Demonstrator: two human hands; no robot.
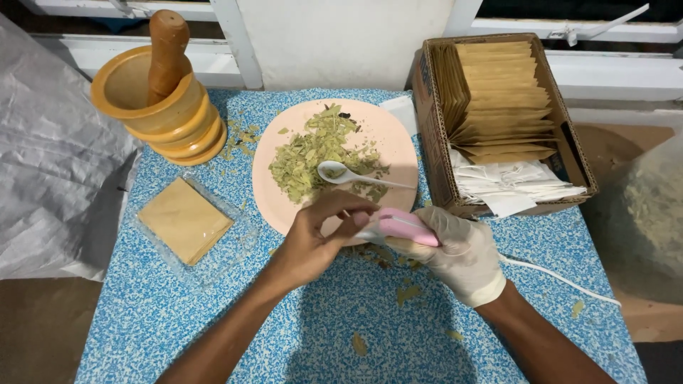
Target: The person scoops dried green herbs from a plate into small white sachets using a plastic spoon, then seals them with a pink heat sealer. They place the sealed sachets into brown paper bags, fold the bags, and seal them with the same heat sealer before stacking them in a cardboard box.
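From your head camera, your gloved right hand point(462, 256) grips a small pink plastic sealer tool point(398, 226) near the round pink plate point(398, 146) of dried green leaves point(313, 156). Your bare left hand point(313, 242) pinches the tool's left tip with curled fingers.

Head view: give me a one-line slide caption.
Gloved right hand grips a pink sealer, bare left hand at its tip, beside a plate of dried leaves.
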